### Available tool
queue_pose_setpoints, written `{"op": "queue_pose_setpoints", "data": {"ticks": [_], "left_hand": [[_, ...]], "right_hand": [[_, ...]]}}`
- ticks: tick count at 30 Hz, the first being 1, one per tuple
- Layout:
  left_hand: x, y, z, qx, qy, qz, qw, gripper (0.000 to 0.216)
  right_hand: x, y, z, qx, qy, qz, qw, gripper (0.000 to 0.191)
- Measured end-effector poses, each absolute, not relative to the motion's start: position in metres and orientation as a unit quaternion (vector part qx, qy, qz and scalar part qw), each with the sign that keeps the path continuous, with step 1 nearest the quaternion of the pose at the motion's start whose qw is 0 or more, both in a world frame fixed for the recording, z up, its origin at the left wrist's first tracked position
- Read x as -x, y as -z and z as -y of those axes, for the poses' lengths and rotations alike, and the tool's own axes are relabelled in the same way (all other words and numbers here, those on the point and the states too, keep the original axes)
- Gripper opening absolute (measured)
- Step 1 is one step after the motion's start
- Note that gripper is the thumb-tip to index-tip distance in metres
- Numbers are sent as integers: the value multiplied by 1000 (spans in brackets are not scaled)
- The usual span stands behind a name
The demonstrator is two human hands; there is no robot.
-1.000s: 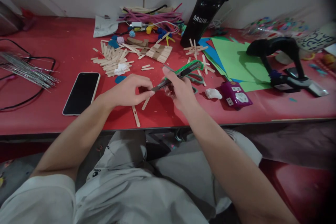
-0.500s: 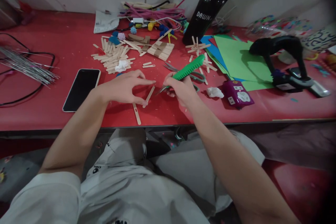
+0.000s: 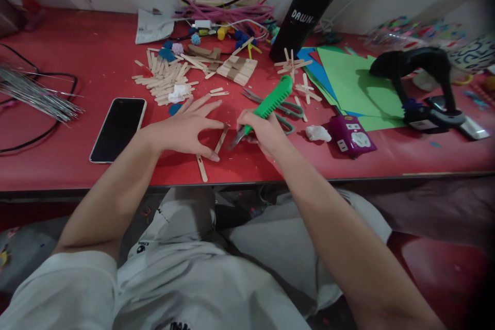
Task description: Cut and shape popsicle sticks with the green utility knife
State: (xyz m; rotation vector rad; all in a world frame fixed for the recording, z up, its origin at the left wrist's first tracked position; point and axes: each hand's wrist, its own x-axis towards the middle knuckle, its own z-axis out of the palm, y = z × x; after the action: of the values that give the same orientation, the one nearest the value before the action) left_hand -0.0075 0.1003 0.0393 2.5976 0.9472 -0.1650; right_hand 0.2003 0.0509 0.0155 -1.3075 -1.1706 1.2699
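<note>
My right hand (image 3: 260, 131) is closed round a green utility knife (image 3: 270, 104). Its blade tip points down-left at a wooden craft stick (image 3: 221, 138) lying on the red table (image 3: 77, 67). My left hand (image 3: 181, 129) lies open with fingers spread, and the thumb and a fingertip press on that stick. A second craft stick (image 3: 201, 167) lies just below my left hand near the table's front edge.
A black phone (image 3: 118, 129) lies left of my hand. Loose craft sticks (image 3: 166, 80), scissors (image 3: 280, 111), green paper (image 3: 353, 85), a purple socket block (image 3: 351, 136), a black glue gun (image 3: 419, 80), a black bottle (image 3: 307, 7), and wires (image 3: 33, 95) crowd the table.
My left hand let go of the knife blade, spread open and came down on the stick. My right hand tipped the knife down so its blade meets the stick.
</note>
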Motion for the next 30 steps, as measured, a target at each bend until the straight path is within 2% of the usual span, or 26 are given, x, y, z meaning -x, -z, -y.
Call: {"op": "queue_pose_setpoints", "data": {"ticks": [3,6,16,20,24,28,30], "left_hand": [[7,-38,-100,-920,57,-338,190,86],[8,-35,-101,-920,54,-335,198,88],[10,-32,-105,-921,33,-327,207,74],[7,-33,-103,-922,22,-330,203,77],[5,-33,-102,-924,9,-330,195,78],[5,-31,-103,-924,-10,-334,183,80],[5,-30,-103,-926,-23,-333,176,79]], "right_hand": [[-200,-15,-50,547,-501,483,465,23],[-202,-13,-50,544,-512,483,457,22],[-213,-16,-50,502,-540,553,388,33],[-205,-14,-47,537,-454,541,461,36],[-193,-11,-43,528,-385,535,535,48],[-186,-5,-40,527,-354,524,567,40],[-184,-2,-41,543,-332,522,568,44]]}}
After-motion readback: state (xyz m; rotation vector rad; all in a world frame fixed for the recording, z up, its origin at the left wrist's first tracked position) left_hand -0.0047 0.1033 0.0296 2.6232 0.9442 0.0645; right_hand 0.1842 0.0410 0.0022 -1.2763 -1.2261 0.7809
